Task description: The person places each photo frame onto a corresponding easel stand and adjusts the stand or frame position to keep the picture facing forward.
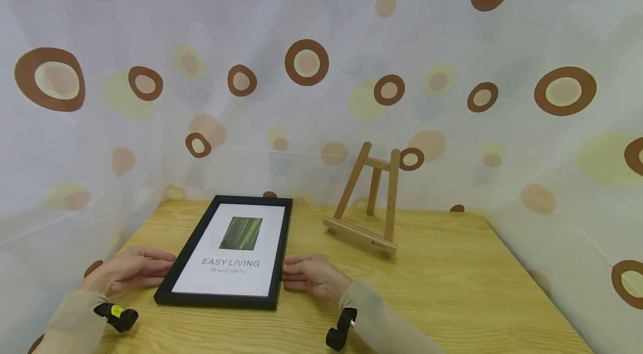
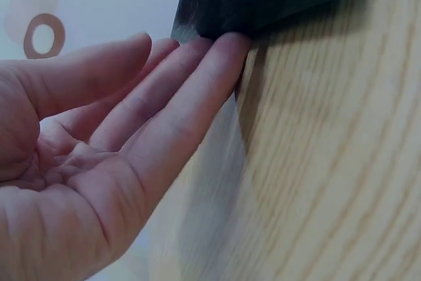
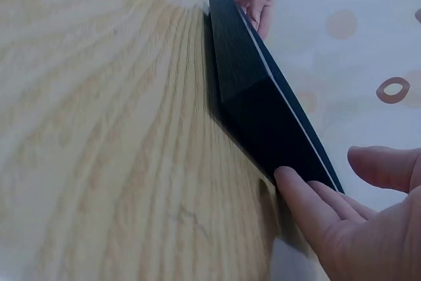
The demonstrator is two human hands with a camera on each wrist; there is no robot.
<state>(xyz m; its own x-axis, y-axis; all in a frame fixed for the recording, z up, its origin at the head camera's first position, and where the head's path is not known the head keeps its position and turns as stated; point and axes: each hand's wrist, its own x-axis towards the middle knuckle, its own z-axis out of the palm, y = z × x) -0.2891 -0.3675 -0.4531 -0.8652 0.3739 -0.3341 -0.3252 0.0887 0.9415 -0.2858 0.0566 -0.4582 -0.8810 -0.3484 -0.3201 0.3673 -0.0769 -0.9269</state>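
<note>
A black picture frame (image 1: 228, 248) lies face up on the wooden table, its white insert reading EASY LIVING around a small green picture. My left hand (image 1: 137, 270) is at the frame's left side, and in the left wrist view its nearly straight fingertips (image 2: 231, 44) touch the black edge. On the opposite side my right hand (image 1: 315, 276) has its fingertips against the right edge. The right wrist view shows those fingers (image 3: 296, 189) extended on the black side (image 3: 256, 126), with the thumb held apart. Neither hand curls round the frame.
A small wooden easel (image 1: 372, 197) stands upright behind and to the right of the frame. The wooden table (image 1: 452, 276) reaches back to a white curtain (image 1: 341, 13) with brown and yellow circles, which also hangs along both sides.
</note>
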